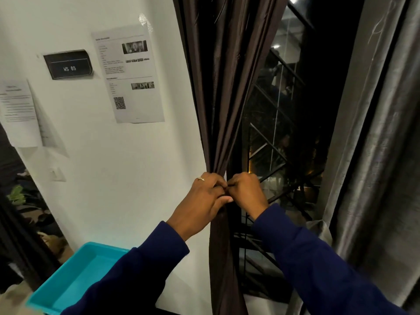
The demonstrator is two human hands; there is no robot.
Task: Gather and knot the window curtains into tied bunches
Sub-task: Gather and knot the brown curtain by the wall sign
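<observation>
Where the fingers (217, 186) of both hands meet, the brown curtain (223, 98) is pinched into a narrow neck. The left hand (205, 198) wraps the bunch from the wall side, fingers curled tight on the fabric and thumb lying across its front, a ring (201, 178) on one finger. The right hand (246, 193) is closed into a fist against the same spot from the window side, its knuckles touching those of the left; whether it holds a fold or a tie cannot be told. Above the hands the curtain fans upward in long glossy pleats; below them it hangs as a slim twisted column. Right of the curtain is the dark window (284, 133) with its diagonal grille, then a grey curtain (375, 144). Left of it, papers (129, 73) and a black sign (69, 64) hang on the white wall, and a teal tray (75, 276) sits low.
</observation>
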